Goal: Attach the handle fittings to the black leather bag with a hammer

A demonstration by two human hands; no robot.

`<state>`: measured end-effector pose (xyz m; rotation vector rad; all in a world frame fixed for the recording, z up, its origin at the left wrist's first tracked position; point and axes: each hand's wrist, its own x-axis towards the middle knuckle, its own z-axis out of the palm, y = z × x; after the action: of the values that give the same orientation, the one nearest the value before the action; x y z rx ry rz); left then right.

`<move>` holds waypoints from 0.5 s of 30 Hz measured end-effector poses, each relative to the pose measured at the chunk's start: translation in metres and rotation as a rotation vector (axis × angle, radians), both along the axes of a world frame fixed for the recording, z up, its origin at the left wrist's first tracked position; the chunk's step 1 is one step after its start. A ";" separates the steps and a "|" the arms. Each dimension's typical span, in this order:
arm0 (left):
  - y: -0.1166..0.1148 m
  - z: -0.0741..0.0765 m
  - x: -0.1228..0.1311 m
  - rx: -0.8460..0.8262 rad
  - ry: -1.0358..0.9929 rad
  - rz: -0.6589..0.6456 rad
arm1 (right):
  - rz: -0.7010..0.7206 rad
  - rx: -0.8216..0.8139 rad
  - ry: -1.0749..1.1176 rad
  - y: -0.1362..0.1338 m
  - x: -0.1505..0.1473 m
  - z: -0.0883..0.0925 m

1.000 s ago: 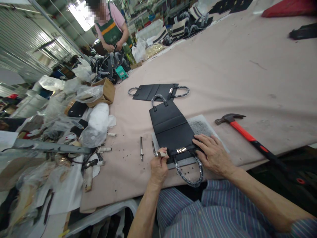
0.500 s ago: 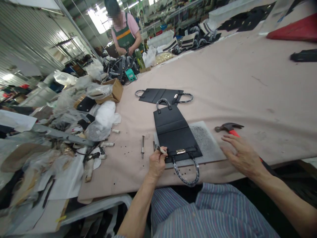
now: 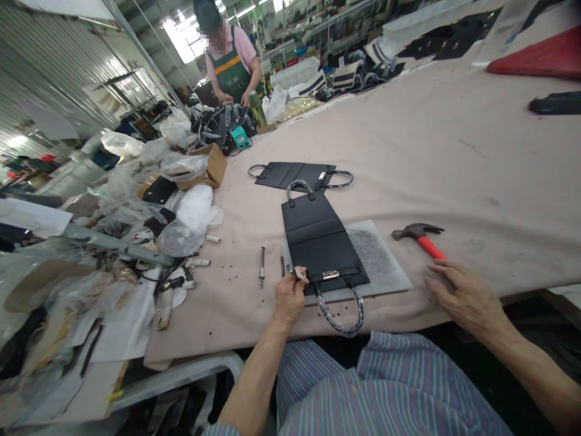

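Note:
A black bag panel [image 3: 318, 236] with a silver metal plate [image 3: 330, 275] and wrapped handles lies across a pale board [image 3: 381, 260]. At the panel's near left corner, my left hand [image 3: 289, 297] is closed on a short metal tool [image 3: 297, 274], its lower part hidden by the fingers. My right hand [image 3: 467, 297] is over the handle of a claw hammer [image 3: 426, 239] with a red grip, fingers stretched out and not wrapped round it. Left of the board lie a slim metal rod tool [image 3: 262, 266] and another thin dark tool [image 3: 282, 266].
Behind the panel lies a second black bag panel [image 3: 295, 174]. Plastic bags [image 3: 190, 212], a cardboard box [image 3: 213, 166] and a hand tool [image 3: 166, 303] crowd the left. A co-worker [image 3: 233, 60] stands at the far end by black pieces [image 3: 220, 124]. A red object [image 3: 535, 60] lies at the far right.
My right hand has moved right and back towards me along the hammer, exposing more of its red handle. My left hand stays at the panel corner. The co-worker's hands have moved apart.

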<state>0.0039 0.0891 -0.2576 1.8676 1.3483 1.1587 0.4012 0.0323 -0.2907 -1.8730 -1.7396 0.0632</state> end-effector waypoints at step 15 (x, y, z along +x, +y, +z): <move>0.000 0.004 0.003 -0.032 0.048 -0.036 | -0.193 -0.486 0.100 0.010 0.024 0.026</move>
<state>0.0068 0.0890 -0.2539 1.9000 1.3458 1.0745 0.4249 0.0418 -0.2647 -2.3256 -1.5612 0.5377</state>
